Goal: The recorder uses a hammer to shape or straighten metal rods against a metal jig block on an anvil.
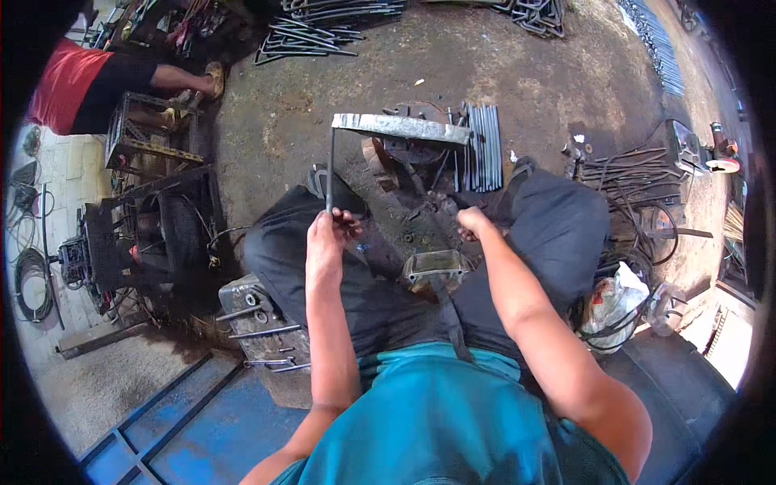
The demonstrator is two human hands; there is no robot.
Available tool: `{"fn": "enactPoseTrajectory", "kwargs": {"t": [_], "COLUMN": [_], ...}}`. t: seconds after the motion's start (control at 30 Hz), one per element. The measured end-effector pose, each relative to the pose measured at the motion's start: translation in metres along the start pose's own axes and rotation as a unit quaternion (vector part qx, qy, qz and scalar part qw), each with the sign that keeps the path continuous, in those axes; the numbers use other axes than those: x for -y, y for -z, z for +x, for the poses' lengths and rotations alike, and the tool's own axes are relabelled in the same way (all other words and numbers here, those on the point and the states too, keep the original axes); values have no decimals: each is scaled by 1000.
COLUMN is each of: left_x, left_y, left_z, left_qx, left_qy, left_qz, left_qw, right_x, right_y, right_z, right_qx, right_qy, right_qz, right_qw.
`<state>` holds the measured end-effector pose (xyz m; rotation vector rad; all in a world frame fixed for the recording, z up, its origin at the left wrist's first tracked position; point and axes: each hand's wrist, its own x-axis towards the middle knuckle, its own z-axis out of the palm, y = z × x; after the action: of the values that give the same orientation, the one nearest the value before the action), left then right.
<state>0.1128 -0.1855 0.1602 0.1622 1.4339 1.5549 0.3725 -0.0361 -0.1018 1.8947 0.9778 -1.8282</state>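
Observation:
My left hand (326,234) is closed around the lower end of a thin grey metal rod (331,166). The rod stands away from me, its far end at the left end of a worn, silvery metal bar (400,128). My right hand (474,224) is a fist between my knees, beside dark bits of metal; what it grips is too dark to make out. A bundle of straight metal rods (485,145) lies at the bar's right end. Under the bar is a wooden block (380,164). A small rectangular piece (437,263) sits near my lap.
Bent rods (307,39) are piled at the far side. Left stand a dark metal rack (153,133) and a person in red (74,81). A metal block with tools (263,323) is by my left thigh. Dark rods (638,178) and cables lie right.

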Motion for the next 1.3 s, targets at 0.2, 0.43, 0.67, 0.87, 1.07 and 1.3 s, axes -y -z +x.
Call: {"fn": "enactPoseTrajectory", "kwargs": {"t": [0.2, 0.43, 0.67, 0.87, 1.07, 1.3], "left_x": [-21, -43, -54, -70, -85, -73], "left_y": [0, -26, -29, -13, 29, 18], "left_z": [-32, -50, -63, -89, -98, -86], "left_qx": [-15, 6, 198, 298, 312, 214], "left_qy": [-42, -92, -165, -114, -55, -96], "left_qz": [-22, 21, 110, 82, 175, -62], "left_qw": [999, 996, 960, 944, 932, 970], "right_x": [12, 18, 114, 156, 162, 153], "right_y": [1, 31, 49, 34, 33, 20], "right_z": [-33, -30, -193, -303, -353, -378], "right_qx": [-39, -213, 255, 441, 520, 513], "right_qy": [50, 167, 431, 474, 522, 552], "right_qz": [-132, -239, 250, 492, 539, 519], "right_qw": [989, 932, 829, 582, 408, 403]}}
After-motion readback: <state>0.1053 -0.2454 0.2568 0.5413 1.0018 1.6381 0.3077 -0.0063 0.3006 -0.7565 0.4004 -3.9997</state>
